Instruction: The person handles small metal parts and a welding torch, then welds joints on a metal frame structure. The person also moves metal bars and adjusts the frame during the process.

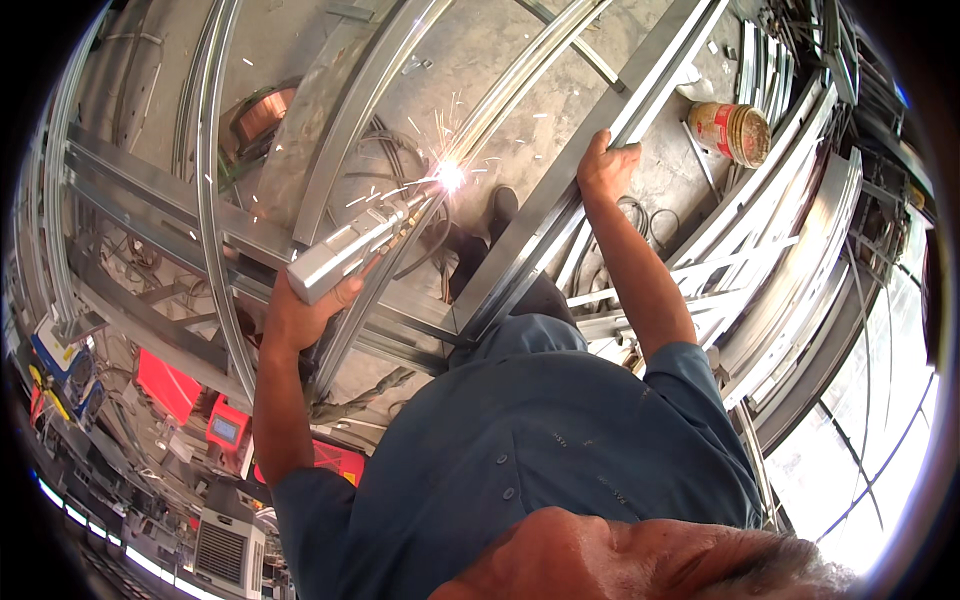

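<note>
My left hand (302, 318) is closed around a boxy silver handheld welding gun (345, 252). Its narrow nozzle points up and to the right, and a bright weld spot (450, 176) glows at the tip on a long metal rail (500, 105), throwing sparks around. The glare hides the exact point of contact. On the right, my right hand (606, 170) grips the broad rail of the metal frame (535, 225), its fingers curled over the rail's edge. The frame lies across in front of my body.
Copper-coloured wire coil (266, 115) and loose cables (390, 150) lie on the concrete floor. A red and yellow bucket (730, 133) stands at the right, beside stacked metal profiles (815, 230). Red machines (228, 430) are at the lower left. A shoe (505, 205) shows between the rails.
</note>
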A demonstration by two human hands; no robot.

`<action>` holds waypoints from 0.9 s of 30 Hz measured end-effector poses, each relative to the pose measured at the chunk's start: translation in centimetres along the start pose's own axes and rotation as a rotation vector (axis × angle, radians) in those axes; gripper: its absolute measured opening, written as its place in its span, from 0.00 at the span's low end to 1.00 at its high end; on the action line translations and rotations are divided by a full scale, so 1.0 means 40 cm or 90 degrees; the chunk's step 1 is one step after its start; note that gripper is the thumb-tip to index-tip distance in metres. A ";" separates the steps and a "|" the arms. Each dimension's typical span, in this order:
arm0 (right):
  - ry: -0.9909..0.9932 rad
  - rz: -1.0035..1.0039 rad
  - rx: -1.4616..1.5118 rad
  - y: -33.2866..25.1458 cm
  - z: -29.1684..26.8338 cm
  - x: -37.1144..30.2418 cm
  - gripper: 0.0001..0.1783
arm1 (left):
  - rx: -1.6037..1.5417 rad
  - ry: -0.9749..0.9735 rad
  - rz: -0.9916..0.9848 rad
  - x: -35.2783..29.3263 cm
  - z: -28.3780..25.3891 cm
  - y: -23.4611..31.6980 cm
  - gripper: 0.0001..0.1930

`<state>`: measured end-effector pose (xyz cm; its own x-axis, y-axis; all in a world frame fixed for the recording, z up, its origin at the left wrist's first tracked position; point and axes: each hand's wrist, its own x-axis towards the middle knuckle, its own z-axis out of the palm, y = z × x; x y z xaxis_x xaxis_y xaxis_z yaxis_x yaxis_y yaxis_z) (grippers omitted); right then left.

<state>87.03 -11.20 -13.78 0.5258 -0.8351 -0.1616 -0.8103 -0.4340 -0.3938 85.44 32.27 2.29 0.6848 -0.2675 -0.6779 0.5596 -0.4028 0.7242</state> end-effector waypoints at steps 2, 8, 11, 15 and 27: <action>0.017 0.006 0.019 0.007 0.008 0.002 0.42 | 0.005 -0.004 -0.012 -0.002 -0.004 -0.005 0.24; 0.003 0.013 0.010 -0.004 0.001 -0.001 0.44 | 0.022 0.004 0.078 -0.007 0.002 -0.016 0.18; 0.003 0.011 0.007 -0.004 0.002 -0.002 0.44 | 0.043 0.002 0.070 -0.009 -0.002 -0.021 0.18; 0.007 0.000 0.005 0.000 -0.001 -0.006 0.44 | 0.044 0.006 0.071 -0.022 -0.008 -0.041 0.20; 0.037 -0.024 -0.010 0.045 0.032 0.021 0.45 | 0.143 0.147 0.131 -0.181 0.015 0.002 0.29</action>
<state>86.33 -12.26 -15.78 0.5401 -0.8363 -0.0940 -0.7948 -0.4702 -0.3838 80.25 33.63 7.17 0.8739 -0.1691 -0.4557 0.2998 -0.5503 0.7793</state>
